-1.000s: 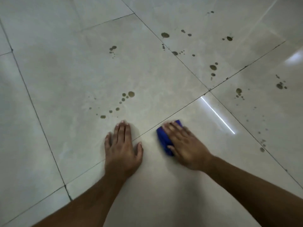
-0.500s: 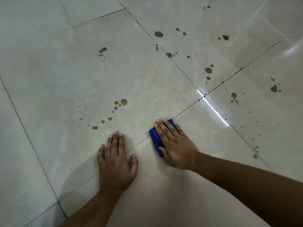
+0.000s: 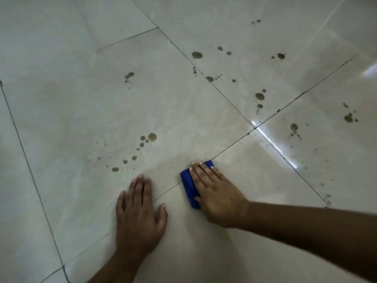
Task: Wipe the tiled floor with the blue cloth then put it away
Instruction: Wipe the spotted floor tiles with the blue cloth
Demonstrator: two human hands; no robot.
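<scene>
The person is down low over the tiled floor (image 3: pixel 85 123), both bare forearms reaching forward from the bottom of the view. The left hand (image 3: pixel 138 217) lies flat on the tile, palm down, its four fingers (image 3: pixel 140 186) straight and pressed close together while the thumb sticks out to the right; it holds nothing and rests just left of a dark grout line (image 3: pixel 232 144) that runs diagonally up to the right. The right hand (image 3: pixel 218 193) lies flat on top of the blue cloth (image 3: pixel 188 186), fingers straight and slightly fanned, pressing it down onto the floor rather than curling round it. The cloth is folded into a small pad and sits right on that grout line, just beside the left hand; only its left edge and its far corner show past the fingers, the rest being hidden under the palm. Brownish spots (image 3: pixel 152 136) are scattered on the tile ahead of the left hand, apart from the cloth, and more clusters of spots dot the tiles farther off and to the right. A bright streak of reflected light (image 3: pixel 273 144) lies along another grout line to the right of the cloth, starting where four tiles meet.
</scene>
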